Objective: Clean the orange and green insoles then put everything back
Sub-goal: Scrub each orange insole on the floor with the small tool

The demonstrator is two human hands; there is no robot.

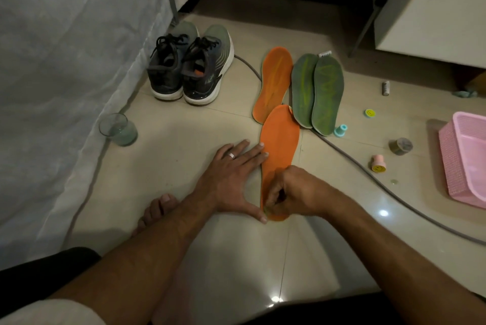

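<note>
An orange insole (281, 145) lies flat on the tiled floor in front of me. My left hand (231, 180) rests flat beside it, fingertips and thumb pressing on its left edge. My right hand (294, 193) is closed over the heel end, pinching something small and greenish that I cannot make out. A second orange insole (273, 82) lies farther back, its underside up. Two green insoles (315, 90) lie side by side to its right. A pair of dark sneakers (189, 66) stands at the back left.
A glass of water (118, 130) stands by the covered bed at left. A pink basket (465, 159) sits at right. Small caps, a tape roll (401, 146) and a grey cable (368, 169) lie scattered on the floor. My bare foot (157, 209) is near my left wrist.
</note>
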